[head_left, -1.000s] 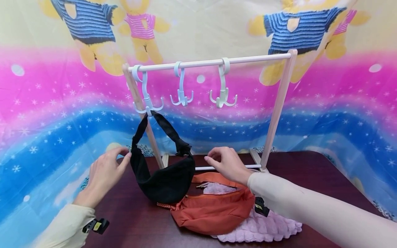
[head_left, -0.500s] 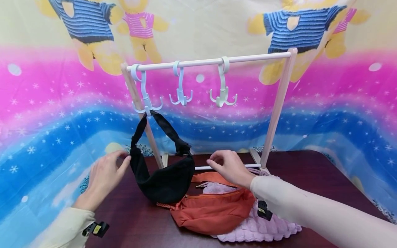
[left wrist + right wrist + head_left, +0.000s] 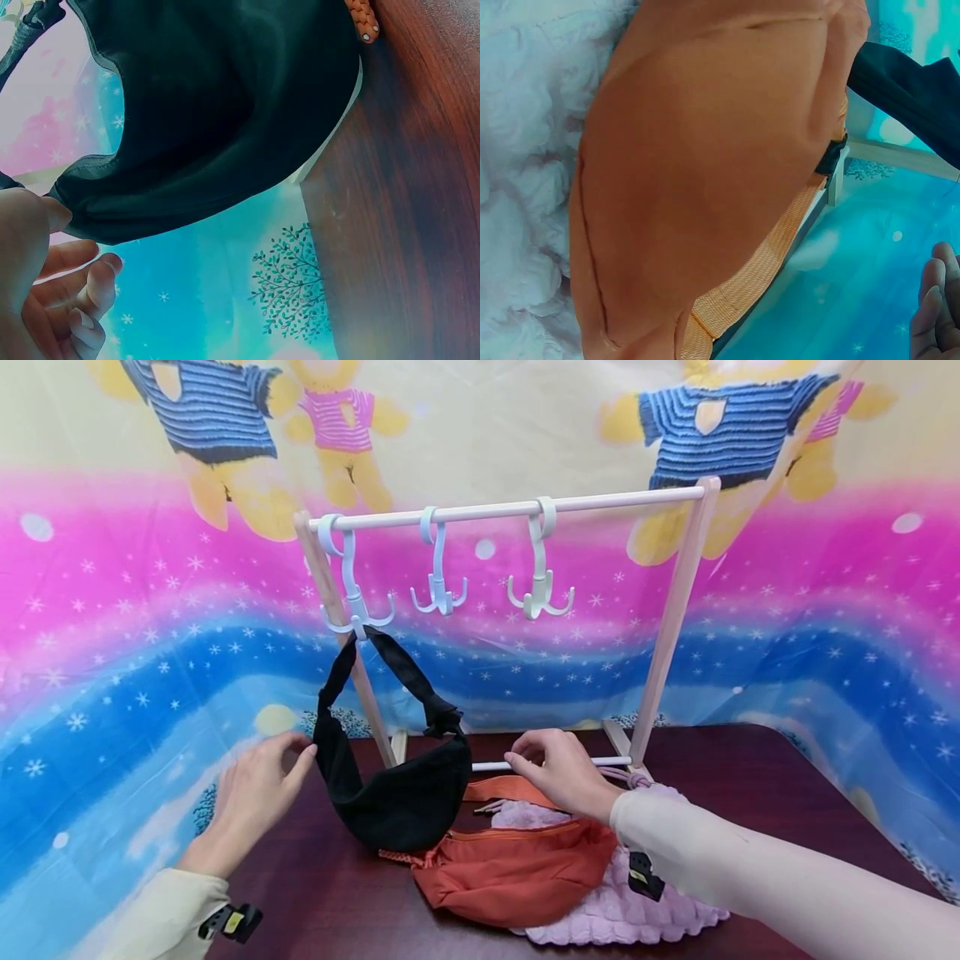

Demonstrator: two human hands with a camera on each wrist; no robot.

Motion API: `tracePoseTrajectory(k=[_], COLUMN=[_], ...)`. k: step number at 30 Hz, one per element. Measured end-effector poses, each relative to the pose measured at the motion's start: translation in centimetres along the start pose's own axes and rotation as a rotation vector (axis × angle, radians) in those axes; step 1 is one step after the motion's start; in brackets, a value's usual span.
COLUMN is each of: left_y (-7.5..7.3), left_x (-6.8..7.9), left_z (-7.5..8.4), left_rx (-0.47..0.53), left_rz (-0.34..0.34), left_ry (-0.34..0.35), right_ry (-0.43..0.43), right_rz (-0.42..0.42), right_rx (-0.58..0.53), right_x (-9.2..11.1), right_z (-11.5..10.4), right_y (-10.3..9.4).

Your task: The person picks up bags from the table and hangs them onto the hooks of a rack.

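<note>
While the black bag (image 3: pixel 408 802) is hung by its strap (image 3: pixel 403 668) from the leftmost hook (image 3: pixel 360 607) on the wooden rack (image 3: pixel 678 610), its body is slung crosswise, long axis roughly left to right, both ends turned up like a fat crescent. The strap's peak is pointed up at the hook, and the belly is aimed downward and a bit to the right. Whether the bottom is propped on anything can't really be told. As for the hands, the left hand (image 3: pixel 258 777) is placed right at the bag's left end, thumb tip laid against the fabric, and a gap can be seen between thumb and loosely bent fingers. The right hand (image 3: pixel 558 768) is held relaxed too, fingers softly curved, over the back of the orange bag (image 3: pixel 517 868) and apart from the black one. That orange bag is laid on the worktop (image 3: pixel 300 893), also stretched about left to right, with its right end angled slightly farther back. Partly covered by it is a fluffy pink thing (image 3: pixel 637 910). Farther right on the rack, a bluish hook (image 3: pixel 440 597) and a greenish-white hook (image 3: pixel 537 597) are hung.
</note>
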State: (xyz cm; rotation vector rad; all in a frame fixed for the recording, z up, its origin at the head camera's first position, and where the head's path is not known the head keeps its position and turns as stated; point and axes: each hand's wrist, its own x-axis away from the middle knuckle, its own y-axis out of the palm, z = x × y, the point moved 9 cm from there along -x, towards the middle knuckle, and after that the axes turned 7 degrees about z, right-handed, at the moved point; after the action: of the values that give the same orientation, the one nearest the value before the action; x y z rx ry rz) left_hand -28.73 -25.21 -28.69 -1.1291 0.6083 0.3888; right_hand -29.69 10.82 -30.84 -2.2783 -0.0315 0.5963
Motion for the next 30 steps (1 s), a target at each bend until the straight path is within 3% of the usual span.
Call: tracePoseTrajectory(k=[16, 30], left_y=[0.7, 1.8], left_x=[1.4, 2.4], left_z=[-0.4, -0.2], left_rx=[-0.025, -0.051], left_rz=[-0.034, -0.102], left_ry=[0.003, -0.002], right_ry=[0.031, 0.021], right_rz=[-0.007, 0.006], right_rx=[0.012, 0.024], right_x=[0.6, 0.9], right_z=[0.7, 1.2], right_y=[-0.1, -0.4])
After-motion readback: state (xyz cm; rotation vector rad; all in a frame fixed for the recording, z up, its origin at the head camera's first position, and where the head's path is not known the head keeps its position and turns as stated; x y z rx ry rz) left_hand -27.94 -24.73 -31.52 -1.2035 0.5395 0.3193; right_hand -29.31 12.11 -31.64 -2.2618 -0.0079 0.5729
